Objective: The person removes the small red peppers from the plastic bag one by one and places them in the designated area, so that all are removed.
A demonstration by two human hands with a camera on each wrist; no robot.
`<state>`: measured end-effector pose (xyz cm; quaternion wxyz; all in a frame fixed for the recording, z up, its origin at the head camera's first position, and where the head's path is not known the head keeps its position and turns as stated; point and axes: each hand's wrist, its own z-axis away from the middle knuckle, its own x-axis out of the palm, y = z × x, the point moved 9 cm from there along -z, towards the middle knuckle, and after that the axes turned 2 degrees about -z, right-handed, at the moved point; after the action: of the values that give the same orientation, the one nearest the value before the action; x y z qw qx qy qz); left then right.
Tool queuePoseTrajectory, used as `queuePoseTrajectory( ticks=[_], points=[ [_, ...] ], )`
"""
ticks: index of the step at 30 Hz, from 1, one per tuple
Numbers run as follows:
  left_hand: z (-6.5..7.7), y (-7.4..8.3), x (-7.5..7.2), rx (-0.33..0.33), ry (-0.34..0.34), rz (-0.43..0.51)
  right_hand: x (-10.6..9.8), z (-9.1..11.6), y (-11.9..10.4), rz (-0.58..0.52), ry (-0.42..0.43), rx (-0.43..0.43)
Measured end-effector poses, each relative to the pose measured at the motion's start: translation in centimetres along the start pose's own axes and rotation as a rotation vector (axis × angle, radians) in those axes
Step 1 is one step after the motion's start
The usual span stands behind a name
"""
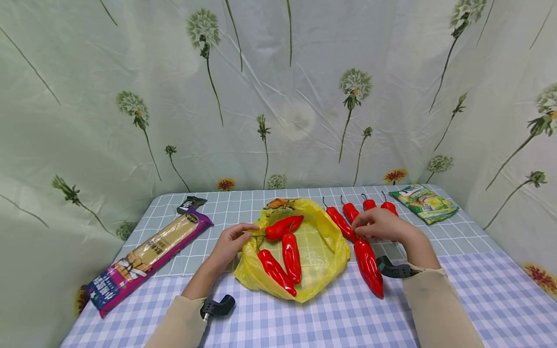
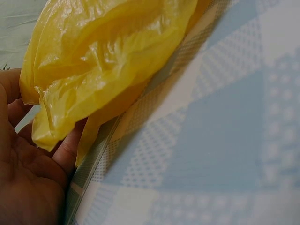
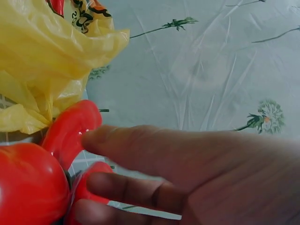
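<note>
On the table stands a yellow plastic bag [image 1: 337, 244] with its mouth spread wide; 3 red peppers [image 1: 291, 256] lie inside. My left hand [image 1: 229, 246] pinches the bag's left rim between thumb and fingers; in the left wrist view, folds of the bag [image 2: 108, 61] hang between them. My right hand [image 1: 383, 224] is over the stem end of a long red pepper [image 1: 368, 268] right of the bag. In the right wrist view, its fingers [image 3: 136, 187] are fairly straight and apart, close to this pepper [image 3: 28, 183]. Whether they touch its stem is hidden.
Several more red peppers [image 1: 340, 222] lie in a row behind and beside my right hand. A green packet [image 1: 424, 203] is at the back right. On the left are a long purple noodle pack [image 1: 150, 258] and a small black packet [image 1: 191, 204]. A flowered curtain [image 1: 278, 96] closes off the back.
</note>
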<state>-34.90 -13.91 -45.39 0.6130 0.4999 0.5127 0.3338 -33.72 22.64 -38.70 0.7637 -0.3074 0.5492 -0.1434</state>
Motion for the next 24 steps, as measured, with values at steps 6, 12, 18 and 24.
queuePoseTrajectory(
  ticks=[6, 12, 18, 24],
  points=[
    [-0.1, 0.1, 0.1, 0.014, -0.003, 0.004, -0.5, -0.2, -0.8, 0.016, 0.072, -0.005],
    [0.0, 0.3, 0.1, 0.011, 0.004, 0.015, -0.6, -0.5, -2.0, 0.03, 0.139, -0.035],
    [0.1, 0.3, 0.1, 0.005, 0.009, 0.014, -0.6, -0.5, -3.6, 0.047, 0.212, -0.111],
    [0.1, 0.2, 0.1, 0.003, 0.006, 0.015, -0.5, -0.4, -5.3, 0.075, 0.268, -0.189]
  ],
)
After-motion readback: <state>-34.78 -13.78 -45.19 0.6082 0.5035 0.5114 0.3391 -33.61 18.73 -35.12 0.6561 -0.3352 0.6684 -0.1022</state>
